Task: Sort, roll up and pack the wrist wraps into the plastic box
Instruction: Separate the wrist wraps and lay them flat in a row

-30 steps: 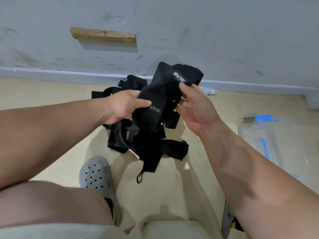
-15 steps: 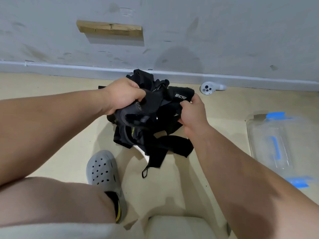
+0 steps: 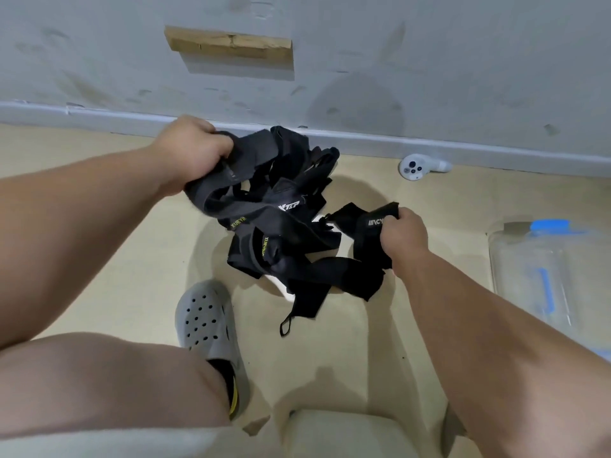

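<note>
Wrist wraps (image 3: 281, 233), a black and dark grey tangle of straps with white and yellow lettering, sit in the middle of the frame over the beige floor (image 3: 99, 259), one strap trailing toward lower centre and ending in a small loop. Just lower left of the tangle a grey perforated clog (image 3: 205, 319) rests on the floor, near the straps but apart from them. A white controller (image 3: 413, 166) lies against the skirting, upper right of the heap. The plastic box (image 3: 542, 259), clear with blue clips, lies at the right edge of the frame, well apart from the wraps; the right forearm crosses in front of its lower corner. A wooden block (image 3: 231, 44) is fixed to the grey wall at upper centre. The left hand (image 3: 191, 153) is fisted round the grey straps at the tangle's upper left end, while the right hand (image 3: 401, 233) curls its fingers round a black wrap with a white logo at the tangle's right side, so the heap spans between the two hands
</note>
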